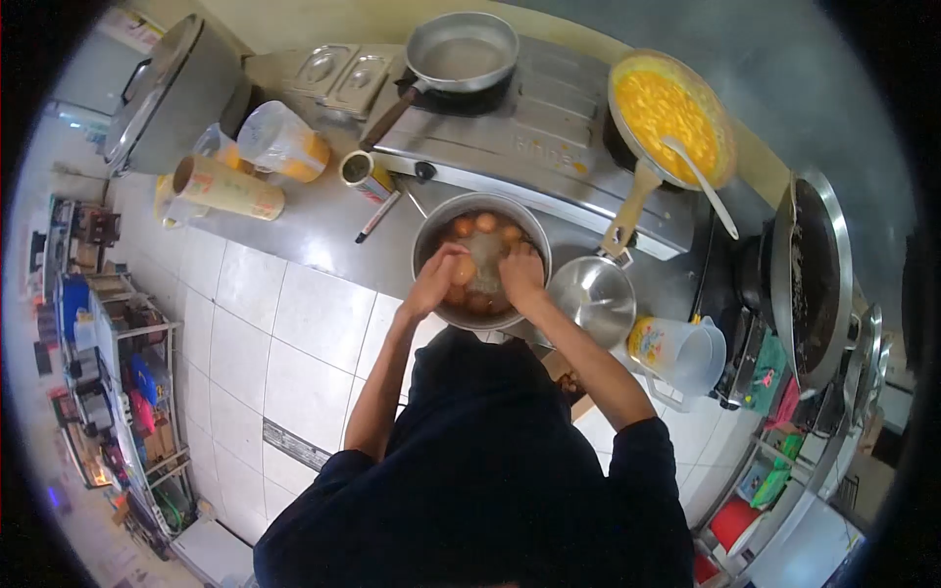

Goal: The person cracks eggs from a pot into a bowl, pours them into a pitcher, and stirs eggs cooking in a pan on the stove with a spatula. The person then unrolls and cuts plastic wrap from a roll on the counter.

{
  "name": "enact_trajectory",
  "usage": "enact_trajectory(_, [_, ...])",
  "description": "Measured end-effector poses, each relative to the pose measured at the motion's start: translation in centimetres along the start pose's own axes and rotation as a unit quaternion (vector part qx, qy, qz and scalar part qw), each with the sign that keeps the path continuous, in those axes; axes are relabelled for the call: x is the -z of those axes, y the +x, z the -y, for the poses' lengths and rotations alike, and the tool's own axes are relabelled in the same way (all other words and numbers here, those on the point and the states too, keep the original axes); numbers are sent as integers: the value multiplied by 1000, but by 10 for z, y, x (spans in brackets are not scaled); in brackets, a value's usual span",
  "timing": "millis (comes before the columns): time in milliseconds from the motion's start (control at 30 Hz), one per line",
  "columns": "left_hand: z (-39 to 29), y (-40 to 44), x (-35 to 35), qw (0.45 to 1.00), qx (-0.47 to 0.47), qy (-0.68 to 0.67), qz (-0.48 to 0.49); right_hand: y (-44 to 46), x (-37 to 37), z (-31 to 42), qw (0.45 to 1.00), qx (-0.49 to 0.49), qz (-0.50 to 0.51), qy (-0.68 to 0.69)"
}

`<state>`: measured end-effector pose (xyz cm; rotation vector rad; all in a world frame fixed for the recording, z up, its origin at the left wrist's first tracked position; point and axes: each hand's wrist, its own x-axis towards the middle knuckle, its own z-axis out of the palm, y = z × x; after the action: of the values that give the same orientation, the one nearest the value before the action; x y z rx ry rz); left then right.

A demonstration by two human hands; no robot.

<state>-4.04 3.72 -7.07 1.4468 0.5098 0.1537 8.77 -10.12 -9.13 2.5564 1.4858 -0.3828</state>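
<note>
A round metal pot [425, 211] stands at the counter's front edge, holding water and several brown eggs [485, 223]. Over its left part, my left hand [438, 278] is closed around an egg [465, 269], its fingers curled at the egg's upper side. My right hand [521, 271] reaches into the pot's right side with bent fingers. Its fingertips are low among the eggs, and what they hold, if anything, is hidden.
A two-burner stove [549, 147] behind the pot bears an empty pan [461, 49] and a pan of yellow food [667, 108]. A saucepan [593, 299] and a plastic jug [676, 353] stand right; a can [361, 171] and a marker [378, 217] lie left.
</note>
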Motion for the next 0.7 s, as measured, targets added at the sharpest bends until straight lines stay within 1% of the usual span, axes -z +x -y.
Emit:
enact_trajectory(33, [-10, -1, -2, 999, 48, 8, -2, 8, -20, 0, 1000, 6, -4, -4])
enact_trajectory(67, [-15, -1, -4, 995, 96, 14, -3, 15, -41, -2, 999, -29, -14, 30])
enact_trajectory(100, [-10, 0, -6, 994, 105, -10, -16, 17, -36, -2, 996, -65, -24, 63])
enact_trajectory(133, [-6, -1, -6, 994, 103, -14, -16, 15, -33, -2, 996, -64, -24, 58])
enact_trajectory(167, [-2, -1, -7, 994, 100, 3, -34, 8, -30, -3, 994, -45, -51, 87])
enact_trajectory(200, [-1, 1, -12, 994, 96, 21, -43, -4, -13, -6, 990, -34, -78, 115])
enact_trajectory(233, [0, 1, -17, 992, 103, -9, -73, -19, 11, -9, 990, -53, -79, 108])
enact_trajectory(267, [9, 3, -24, 991, 54, -71, -100, -34, 39, -8, 955, -60, -98, 272])
enact_trajectory(300, [12, 5, -23, 985, 106, -105, -86, -47, 55, -6, 894, -60, -118, 429])
enact_trajectory(333, [14, 6, -20, 975, 159, -137, -75, -57, 60, -6, 894, -70, -121, 425])
enact_trajectory(367, [17, 8, -20, 975, 160, -137, -67, -66, 62, -4, 845, -51, -226, 482])
enact_trajectory(400, [17, 10, -21, 967, 185, -173, -33, -75, 62, -2, 782, -30, -327, 530])
enact_trajectory(433, [17, 10, -24, 955, 211, -207, 0, -84, 60, 1, 781, -36, -328, 530])
enact_trajectory(467, [19, 9, -31, 955, 215, -204, 6, -94, 58, 4, 768, -38, -394, 503])
enact_trajectory(500, [6, 7, -46, 953, 234, -195, -1, -100, 56, 4, 752, -41, -458, 473])
enact_trajectory(533, [-17, 1, -67, 951, 234, -204, 7, -104, 52, 2, 752, -49, -459, 471])
enact_trajectory(567, [-40, -5, -87, 948, 235, -213, 14, -107, 46, 0, 770, -75, -440, 455])
enact_trajectory(600, [-34, -4, -98, 948, 240, -209, 23, -112, 42, -3, 787, -101, -421, 439])
enact_trajectory(633, [-23, 0, -108, 954, 223, -195, 50, -120, 42, -10, 797, -114, -438, 400])
enact_trajectory(667, [-13, 5, -117, 959, 203, -181, 75, -130, 42, -17, 796, -121, -440, 398])
enact_trajectory(700, [-14, 8, -128, 956, 205, -186, 99, -141, 43, -23, 781, -116, -461, 405])
